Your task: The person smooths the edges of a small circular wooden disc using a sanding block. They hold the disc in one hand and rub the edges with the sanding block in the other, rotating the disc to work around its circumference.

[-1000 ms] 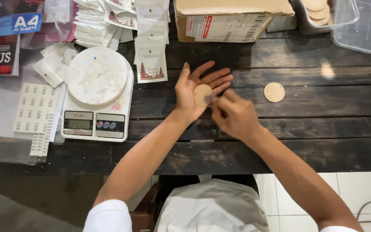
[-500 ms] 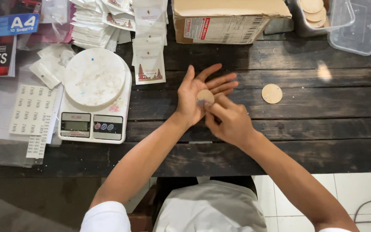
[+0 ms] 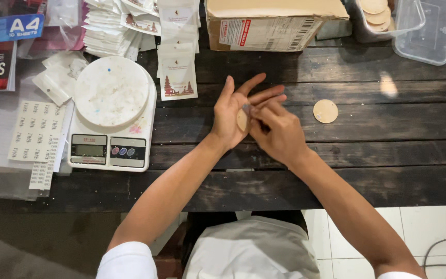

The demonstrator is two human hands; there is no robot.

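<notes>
**Disc held in open palm, right fingers working on its face**

Head view. Left hand (image 3: 233, 111) lies palm up over the dark wooden table (image 3: 388, 129), fingers spread flat and pointing toward 1 o'clock. A small round tan disc (image 3: 242, 120) rests on the palm, not clamped, only cradled; its right half is covered. Right hand (image 3: 280, 134) sits over it from 4 o'clock, fingertips pinched together at the disc's upper edge. Something small and pale shows at the pinch; too blurred to tell what it is.

A second disc (image 3: 325, 111) lies alone on the table at 3 o'clock of the hands, well apart. Kitchen scale (image 3: 112, 116) with round white platter stands at 9 o'clock. Printed sachets (image 3: 177, 72) are stacked at 11 o'clock, a cardboard box (image 3: 274, 23) at 12 o'clock. A clear tub (image 3: 388, 20) at 2 o'clock holds more discs. Sticker sheet (image 3: 36, 130) lies left of the scale.

Judgement: the step in hand looks like rubbing, peeling or sticking something on the disc's face. The next move calls for a steady, level palm and light fingertip pressure, so the disc does not slide off.
</notes>
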